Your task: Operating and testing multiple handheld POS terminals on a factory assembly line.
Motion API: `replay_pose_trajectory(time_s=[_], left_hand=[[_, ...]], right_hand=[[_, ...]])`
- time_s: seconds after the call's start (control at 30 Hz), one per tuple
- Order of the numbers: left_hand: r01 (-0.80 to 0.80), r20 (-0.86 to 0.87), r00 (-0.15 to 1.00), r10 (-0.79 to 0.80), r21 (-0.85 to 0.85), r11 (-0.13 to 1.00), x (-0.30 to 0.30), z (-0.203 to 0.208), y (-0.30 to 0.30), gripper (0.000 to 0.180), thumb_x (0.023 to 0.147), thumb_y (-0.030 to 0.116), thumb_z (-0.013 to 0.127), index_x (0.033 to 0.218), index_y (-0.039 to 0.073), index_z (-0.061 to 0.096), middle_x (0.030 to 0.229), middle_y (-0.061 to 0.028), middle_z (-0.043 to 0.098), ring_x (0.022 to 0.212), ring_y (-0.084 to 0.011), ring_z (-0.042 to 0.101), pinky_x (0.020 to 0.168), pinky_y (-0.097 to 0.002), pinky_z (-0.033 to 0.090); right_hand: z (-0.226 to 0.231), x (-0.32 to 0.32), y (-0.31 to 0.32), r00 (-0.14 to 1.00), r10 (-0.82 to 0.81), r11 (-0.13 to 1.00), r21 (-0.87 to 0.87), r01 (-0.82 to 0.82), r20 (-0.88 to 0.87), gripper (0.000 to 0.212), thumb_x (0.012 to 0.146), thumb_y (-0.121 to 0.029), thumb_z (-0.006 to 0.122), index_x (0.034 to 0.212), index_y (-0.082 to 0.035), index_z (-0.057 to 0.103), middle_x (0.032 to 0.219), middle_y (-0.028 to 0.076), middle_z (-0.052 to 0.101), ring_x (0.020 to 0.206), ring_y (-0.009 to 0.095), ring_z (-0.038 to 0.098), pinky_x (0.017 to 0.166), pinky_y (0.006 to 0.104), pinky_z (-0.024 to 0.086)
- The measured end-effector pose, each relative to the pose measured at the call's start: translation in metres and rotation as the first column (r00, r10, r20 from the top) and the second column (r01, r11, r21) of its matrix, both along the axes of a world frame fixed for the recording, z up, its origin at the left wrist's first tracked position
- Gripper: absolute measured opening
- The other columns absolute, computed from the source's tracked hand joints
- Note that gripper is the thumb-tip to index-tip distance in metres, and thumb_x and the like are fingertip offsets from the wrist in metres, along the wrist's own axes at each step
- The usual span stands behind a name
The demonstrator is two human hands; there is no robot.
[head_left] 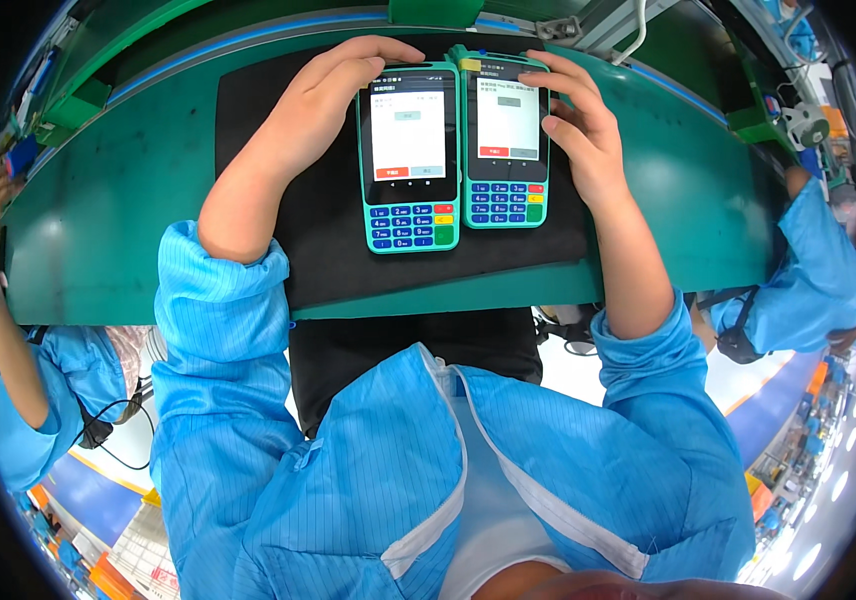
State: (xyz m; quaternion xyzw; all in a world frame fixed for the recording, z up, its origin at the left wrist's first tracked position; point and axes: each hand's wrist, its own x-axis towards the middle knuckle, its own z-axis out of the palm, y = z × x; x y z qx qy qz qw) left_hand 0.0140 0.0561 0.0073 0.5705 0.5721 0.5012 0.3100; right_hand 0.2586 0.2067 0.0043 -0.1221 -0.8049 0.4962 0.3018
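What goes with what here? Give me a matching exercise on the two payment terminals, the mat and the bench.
Things:
1. left payment terminal
2. right payment terminal
3. black mat
4. green bench

States:
A. lies under both terminals
B. touched at its side by the right hand
C. carries the mat
D. gripped at its top by the left hand

Pairs: 1-D, 2-B, 3-A, 4-C

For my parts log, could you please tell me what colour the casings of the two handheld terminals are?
Both terminals have teal-green casings, clearest in the head view.
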Motion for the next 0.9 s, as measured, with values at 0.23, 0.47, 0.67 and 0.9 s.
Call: replay_pose_trajectory(time_s=[0.23, 0.47, 0.67, 0.9], left_hand=[[-0.002, -0.008, 1.0, 0.002, 0.001, 1.0, -0.0014, -0.0002, -0.0006, 0.044, 0.094, 0.027, 0.034, 0.118, 0.004, 0.063, 0.122, -0.0104, 0.061, 0.117, -0.0223, 0.052, 0.105, -0.0316, 0.031], [-0.002, -0.008, 1.0, 0.002, 0.0, 1.0, -0.0031, -0.0026, -0.0019, 0.044, 0.094, 0.027, 0.034, 0.119, 0.005, 0.062, 0.122, -0.0101, 0.061, 0.117, -0.0221, 0.052, 0.104, -0.0317, 0.032], [0.001, -0.011, 1.0, -0.001, 0.002, 1.0, -0.0046, -0.0034, -0.0014, 0.044, 0.095, 0.027, 0.034, 0.12, 0.005, 0.062, 0.122, -0.0103, 0.061, 0.117, -0.0219, 0.052, 0.103, -0.0312, 0.033], [0.007, -0.031, 0.999, -0.007, 0.001, 1.0, -0.0053, -0.0015, -0.0018, 0.042, 0.095, 0.024, 0.034, 0.121, 0.005, 0.061, 0.121, -0.0095, 0.061, 0.117, -0.0218, 0.052, 0.101, -0.0297, 0.035]], right_hand=[[0.0022, -0.0021, -0.0031, 1.0, -0.024, 1.0, -0.003, 0.024, 0.019, 0.045, 0.078, 0.002, 0.055, 0.122, -0.007, 0.058, 0.138, 0.01, 0.043, 0.122, 0.02, 0.048, 0.093, 0.0306, 0.043], [-0.0015, -0.0048, -0.0051, 1.0, 0.005, 0.999, -0.052, -0.006, -0.016, 0.053, 0.077, 0.002, 0.055, 0.129, -0.007, 0.051, 0.138, 0.009, 0.043, 0.124, 0.021, 0.046, 0.095, 0.0323, 0.042], [-0.0024, -0.0056, -0.0041, 1.0, 0.016, 0.999, -0.047, -0.017, -0.013, 0.053, 0.076, 0.001, 0.056, 0.129, -0.007, 0.051, 0.138, 0.009, 0.043, 0.125, 0.021, 0.045, 0.095, 0.0328, 0.041], [-0.0037, -0.0058, -0.0015, 0.999, 0.02, 0.999, -0.042, -0.021, -0.027, 0.054, 0.076, 0.001, 0.057, 0.129, -0.008, 0.051, 0.138, 0.009, 0.043, 0.125, 0.021, 0.045, 0.095, 0.0325, 0.041]])
